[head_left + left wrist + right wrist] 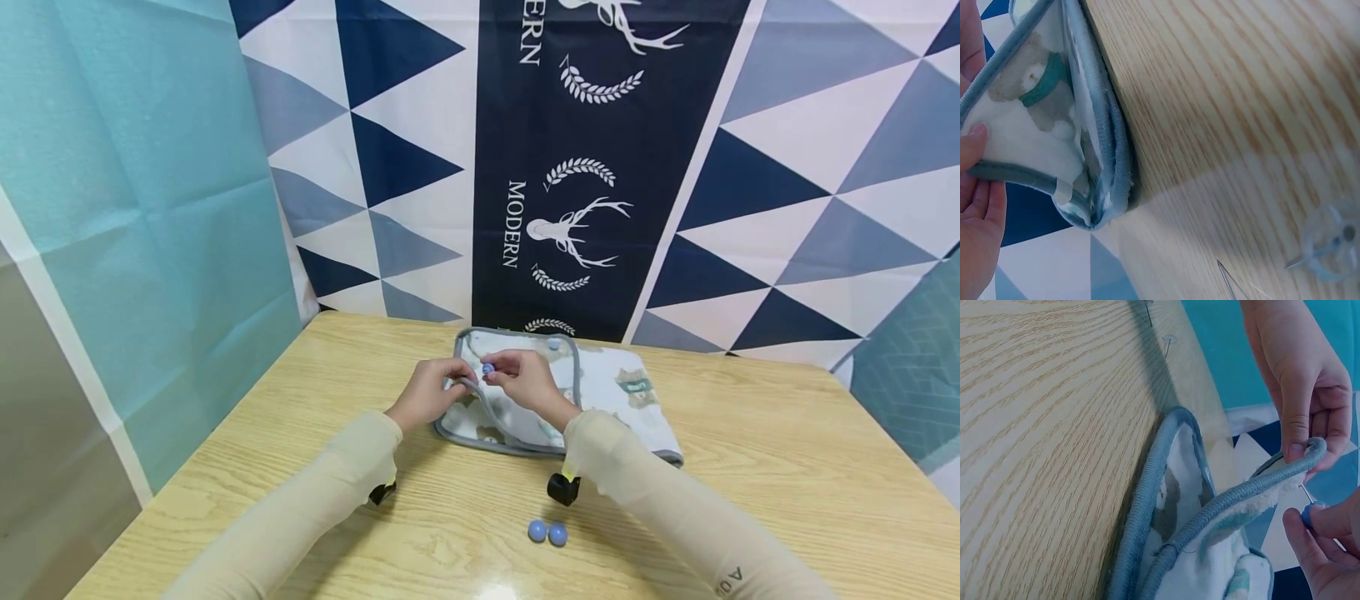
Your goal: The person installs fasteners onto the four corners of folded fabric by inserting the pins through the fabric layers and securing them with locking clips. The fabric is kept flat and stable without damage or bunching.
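A folded white blanket (609,379) with bear prints and grey-blue edging lies toward the back of the table. My left hand (431,390) pinches its raised upper layer by the edging (1254,484), near a corner. Close beside it, my right hand (527,383) holds a small round blue cap (1311,514) between thumb and fingertips. A thin metal needle (1305,492) shows between the cap and the raised cloth; whether they join is unclear. Another blue cap (553,343) sits on the blanket's far part.
Two blue caps (537,531) lie together on the wooden table (442,508) in front of the blanket. A clear disc with a needle (1335,240) stands on the table, with another bare needle (1225,278) near it. Patterned cloth (420,158) hangs behind.
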Available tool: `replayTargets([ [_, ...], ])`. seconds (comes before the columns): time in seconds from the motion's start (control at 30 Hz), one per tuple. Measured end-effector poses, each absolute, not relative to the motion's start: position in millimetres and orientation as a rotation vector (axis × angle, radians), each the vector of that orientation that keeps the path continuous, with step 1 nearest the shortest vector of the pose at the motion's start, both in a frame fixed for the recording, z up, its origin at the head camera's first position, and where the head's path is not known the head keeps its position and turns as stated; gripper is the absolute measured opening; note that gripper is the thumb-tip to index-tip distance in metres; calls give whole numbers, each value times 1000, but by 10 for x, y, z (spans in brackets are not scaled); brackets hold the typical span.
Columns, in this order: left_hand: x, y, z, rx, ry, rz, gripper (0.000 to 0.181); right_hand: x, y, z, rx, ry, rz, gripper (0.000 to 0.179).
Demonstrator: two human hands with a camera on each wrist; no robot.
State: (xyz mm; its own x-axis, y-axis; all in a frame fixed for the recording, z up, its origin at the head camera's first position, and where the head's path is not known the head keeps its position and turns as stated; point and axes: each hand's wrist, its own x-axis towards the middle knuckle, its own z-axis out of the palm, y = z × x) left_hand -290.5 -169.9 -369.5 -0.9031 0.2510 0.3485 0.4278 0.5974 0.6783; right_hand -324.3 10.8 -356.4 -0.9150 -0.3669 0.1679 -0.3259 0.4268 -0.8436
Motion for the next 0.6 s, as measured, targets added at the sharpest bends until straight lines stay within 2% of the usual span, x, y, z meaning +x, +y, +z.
replayTargets([
  [0.6, -2916, -1705, -3696, -595, -2589, -1200, 7, -3269, 119, -3605, -654, 2663, -1514, 25],
])
